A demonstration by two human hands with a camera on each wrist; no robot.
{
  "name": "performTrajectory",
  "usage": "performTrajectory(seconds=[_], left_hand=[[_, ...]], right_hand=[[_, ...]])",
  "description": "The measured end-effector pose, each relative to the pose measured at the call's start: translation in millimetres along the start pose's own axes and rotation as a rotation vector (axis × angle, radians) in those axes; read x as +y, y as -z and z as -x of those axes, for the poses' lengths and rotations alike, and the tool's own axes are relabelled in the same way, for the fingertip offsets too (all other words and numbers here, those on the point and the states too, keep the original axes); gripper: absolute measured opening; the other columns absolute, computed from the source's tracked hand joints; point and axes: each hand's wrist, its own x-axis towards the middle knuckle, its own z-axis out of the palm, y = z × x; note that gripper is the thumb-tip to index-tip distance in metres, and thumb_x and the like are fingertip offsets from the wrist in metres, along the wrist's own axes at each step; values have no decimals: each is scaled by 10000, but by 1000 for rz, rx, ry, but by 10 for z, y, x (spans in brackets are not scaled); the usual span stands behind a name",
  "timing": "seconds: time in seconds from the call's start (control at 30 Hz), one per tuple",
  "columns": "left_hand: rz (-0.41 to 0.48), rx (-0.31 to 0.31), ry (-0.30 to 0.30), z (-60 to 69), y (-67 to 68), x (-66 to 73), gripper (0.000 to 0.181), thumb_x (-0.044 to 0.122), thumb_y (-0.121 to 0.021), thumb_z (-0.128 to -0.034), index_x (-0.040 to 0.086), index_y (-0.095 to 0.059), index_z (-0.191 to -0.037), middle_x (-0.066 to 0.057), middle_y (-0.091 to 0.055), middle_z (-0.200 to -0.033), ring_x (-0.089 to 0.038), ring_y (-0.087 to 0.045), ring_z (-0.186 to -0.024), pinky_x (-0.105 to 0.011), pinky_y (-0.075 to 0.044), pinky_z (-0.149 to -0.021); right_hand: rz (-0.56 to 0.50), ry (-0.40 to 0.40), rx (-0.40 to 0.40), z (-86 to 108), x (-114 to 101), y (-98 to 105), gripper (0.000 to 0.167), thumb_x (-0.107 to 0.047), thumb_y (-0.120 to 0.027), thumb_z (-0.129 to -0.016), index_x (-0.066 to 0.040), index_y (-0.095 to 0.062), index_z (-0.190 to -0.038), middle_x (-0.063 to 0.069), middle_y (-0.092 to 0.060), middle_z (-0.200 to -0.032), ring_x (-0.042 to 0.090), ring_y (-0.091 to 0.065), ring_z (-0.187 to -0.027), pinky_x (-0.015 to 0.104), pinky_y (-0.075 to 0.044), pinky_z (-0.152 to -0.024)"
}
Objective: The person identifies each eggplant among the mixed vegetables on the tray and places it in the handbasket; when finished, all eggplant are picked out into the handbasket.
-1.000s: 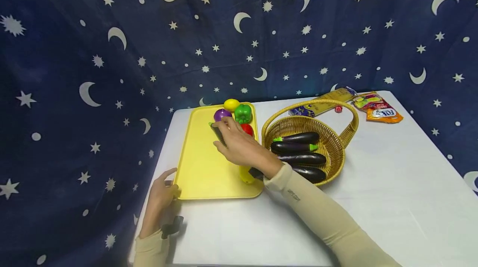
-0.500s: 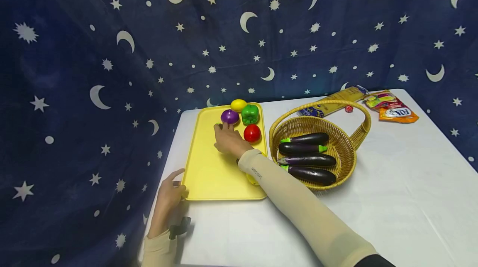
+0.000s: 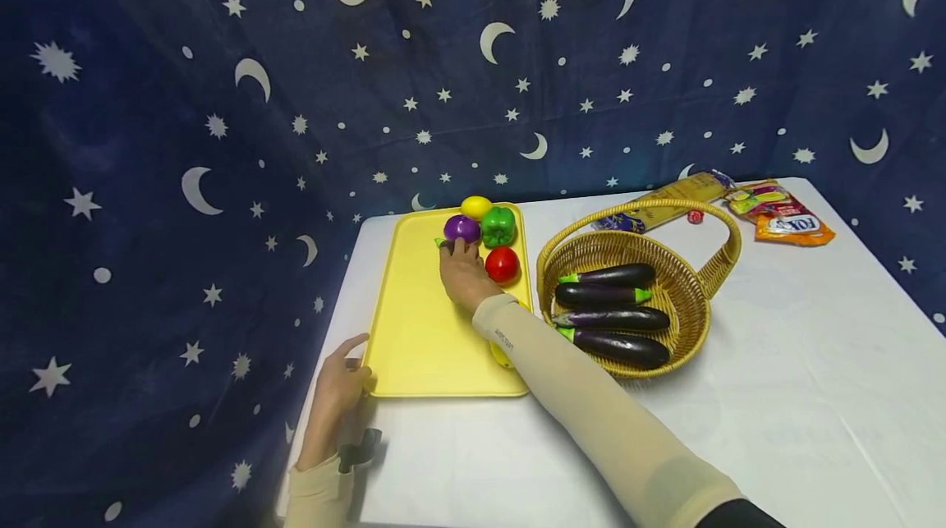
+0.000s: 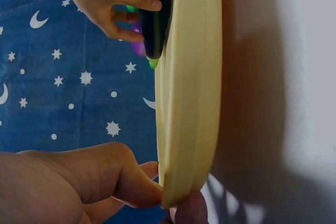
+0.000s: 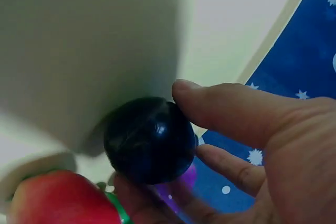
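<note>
My right hand (image 3: 466,277) grips a dark eggplant (image 4: 154,22) by its sides, thumb on one side and fingers on the other. The eggplant is at the yellow tray (image 3: 414,331), just in front of a round purple vegetable (image 3: 461,230); in the head view the hand mostly covers it. In the right wrist view the eggplant's rounded end (image 5: 152,140) faces the camera. My left hand (image 3: 342,384) pinches the tray's near left corner between thumb and fingers. To the right of the right hand is a red tomato (image 3: 502,265), with a green bell pepper (image 3: 498,227) behind.
A lemon (image 3: 476,207) sits at the tray's back edge. Under the right forearm, a yellow item (image 3: 500,354) is partly hidden. A wicker basket (image 3: 695,347) with several eggplants (image 3: 617,347) stands right of the tray. Snack packets (image 3: 791,224) lie at the back right.
My right hand has carried the eggplant slightly toward the purple vegetable and set it beside it, its grip kept. The left hand stays on the tray corner. The head view has shifted a little.
</note>
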Motion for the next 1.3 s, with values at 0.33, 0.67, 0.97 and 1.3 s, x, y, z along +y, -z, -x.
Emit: performTrajectory(seconds=[0.33, 0.67, 0.97, 1.3], left_hand=[[9, 1, -14, 25, -30, 0, 733, -39, -563, -851, 96, -505, -1569, -371, -668, -1288, -361, -711, -989, -278, -544, -615], [27, -34, -21, 35, 13, 50, 752, -36, -555, -848, 99, -483, -1584, -375, -653, -1294, -281, -687, -887, -281, -513, -595], [52, -49, -2, 16, 38, -11, 757, -35, -545, -856, 96, -468, -1597, -386, -641, -1315, -273, -691, -904, -284, -518, -607], [-27, -44, -34, -16, 43, -43, 748, -25, -560, -854, 92, -482, -1588, -389, -656, -1338, -362, -699, -1036, -263, -493, -593]], right_hand=[[-53, 138, -35, 223, -110, 164, 646, 1, -645, -990, -103, -406, -1581, 287, -371, -1505, 423, -392, -1406, 496, -471, -1187], [-220, 289, -44, 903, 117, 618, 686, -67, -713, -945, -226, -472, -1567, 134, -487, -1413, 247, -483, -1260, 387, -555, -1021], [-265, 446, -54, 1655, 573, 1006, 707, -142, -713, -942, -364, -479, -1572, 12, -521, -1310, 170, -592, -1032, 301, -549, -843], [-140, 575, 65, 2383, 1474, 1516, 707, -83, -749, -925, -379, -545, -1534, -68, -552, -1384, 85, -604, -1059, 270, -569, -873]])
